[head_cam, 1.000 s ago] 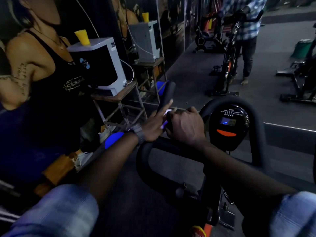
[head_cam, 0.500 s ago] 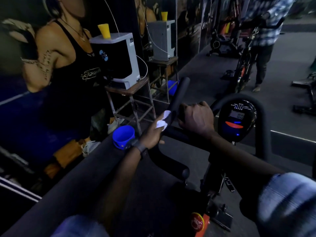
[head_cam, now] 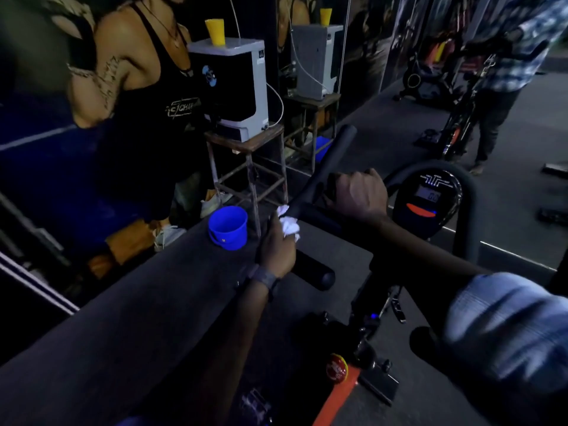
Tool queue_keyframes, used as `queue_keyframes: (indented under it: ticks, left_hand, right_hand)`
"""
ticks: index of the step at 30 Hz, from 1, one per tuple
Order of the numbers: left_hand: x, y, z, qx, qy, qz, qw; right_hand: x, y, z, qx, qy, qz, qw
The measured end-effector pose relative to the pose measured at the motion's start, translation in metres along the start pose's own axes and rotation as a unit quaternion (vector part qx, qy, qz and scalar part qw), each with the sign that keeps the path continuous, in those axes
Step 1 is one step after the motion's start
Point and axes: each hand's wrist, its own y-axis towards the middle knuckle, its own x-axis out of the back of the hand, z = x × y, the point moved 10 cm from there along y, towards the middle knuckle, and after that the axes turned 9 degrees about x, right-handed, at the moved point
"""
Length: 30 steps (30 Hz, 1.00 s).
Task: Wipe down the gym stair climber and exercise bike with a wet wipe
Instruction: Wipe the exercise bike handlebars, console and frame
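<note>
I stand over a black exercise bike whose handlebar (head_cam: 330, 158) has a left bar rising toward the mirror. My left hand (head_cam: 276, 244) grips a crumpled white wet wipe (head_cam: 288, 224) around the lower part of that left bar. My right hand (head_cam: 358, 195) grips the middle of the handlebar, just right of the wipe. The bike's round console (head_cam: 425, 201) with a small lit screen and orange stripe sits to the right of my right hand. The orange frame and a red knob (head_cam: 337, 368) show below. No stair climber is in view.
A blue bucket (head_cam: 228, 227) sits on the floor left of my left hand. Beside it a metal stool (head_cam: 246, 167) carries a white and black water purifier (head_cam: 233, 87) topped by a yellow cup. A wall mirror ahead reflects a person at a bike.
My left hand has slid the wipe down the left bar toward me. The camera has swung left and down, bringing the blue bucket and the bike's lower frame into view.
</note>
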Motion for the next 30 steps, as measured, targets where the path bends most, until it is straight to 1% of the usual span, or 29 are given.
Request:
queue_keyframes:
  ticks: [2, 4, 7, 9, 10, 12, 13, 14, 15, 17, 18, 19, 21, 23, 25, 26, 28, 30]
  left_hand:
    - [0.003, 0.004, -0.005, 0.001, 0.044, 0.001, 0.999]
    - [0.002, -0.005, -0.009, -0.025, 0.078, -0.003, 0.997]
    - [-0.008, -0.041, -0.02, -0.046, 0.169, -0.025, 0.984]
    - [-0.014, -0.082, -0.043, -0.109, 0.186, -0.075, 0.974]
    - [-0.018, -0.1, -0.055, -0.153, 0.213, -0.11, 0.959]
    - [-0.039, -0.116, -0.058, -0.189, 0.273, -0.113, 0.936]
    - [-0.044, -0.114, -0.058, -0.185, 0.278, -0.102, 0.937]
    - [-0.044, -0.108, -0.055, -0.164, 0.277, -0.104, 0.941]
    - [-0.04, -0.102, -0.051, -0.125, 0.278, -0.111, 0.946]
    - [-0.034, -0.102, -0.044, -0.044, 0.265, -0.143, 0.953]
    - [-0.034, -0.109, -0.043, -0.019, 0.248, -0.16, 0.955]
    - [-0.036, -0.12, -0.045, -0.018, 0.237, -0.182, 0.954]
    - [-0.04, -0.147, -0.05, -0.044, 0.213, -0.23, 0.948]
    - [-0.04, -0.172, -0.047, -0.037, 0.16, -0.232, 0.959]
    - [-0.032, -0.2, -0.048, -0.001, 0.133, -0.202, 0.97]
    - [-0.023, -0.216, -0.042, 0.033, 0.131, -0.197, 0.971]
    - [0.001, -0.244, -0.009, 0.104, 0.122, -0.204, 0.966]
    - [0.025, -0.282, 0.018, 0.139, 0.042, -0.21, 0.967]
  right_hand:
    - [-0.004, -0.003, 0.009, 0.019, 0.003, 0.024, 1.0]
    - [-0.012, -0.009, 0.023, 0.039, 0.047, 0.054, 0.997]
    - [-0.012, -0.021, 0.041, 0.068, 0.089, 0.068, 0.991]
    - [-0.006, -0.032, 0.046, 0.09, 0.086, 0.072, 0.99]
    - [-0.007, -0.037, 0.047, 0.103, 0.084, 0.082, 0.988]
    - [-0.003, -0.049, 0.047, 0.13, 0.075, 0.087, 0.985]
    - [0.001, -0.054, 0.047, 0.141, 0.077, 0.082, 0.984]
    - [0.006, -0.058, 0.048, 0.152, 0.087, 0.076, 0.982]
    - [0.009, -0.062, 0.049, 0.157, 0.104, 0.076, 0.979]
    - [0.018, -0.073, 0.049, 0.165, 0.147, 0.066, 0.973]
    - [0.022, -0.078, 0.049, 0.168, 0.171, 0.06, 0.969]
    - [0.025, -0.083, 0.05, 0.165, 0.194, 0.059, 0.965]
    - [0.032, -0.094, 0.055, 0.165, 0.225, 0.063, 0.958]
    - [0.044, -0.104, 0.067, 0.177, 0.242, 0.055, 0.952]
    - [0.06, -0.111, 0.088, 0.2, 0.275, 0.043, 0.939]
    - [0.069, -0.117, 0.105, 0.217, 0.3, 0.04, 0.928]
    - [0.082, -0.131, 0.139, 0.247, 0.341, 0.048, 0.906]
    - [0.092, -0.151, 0.177, 0.28, 0.366, 0.053, 0.886]
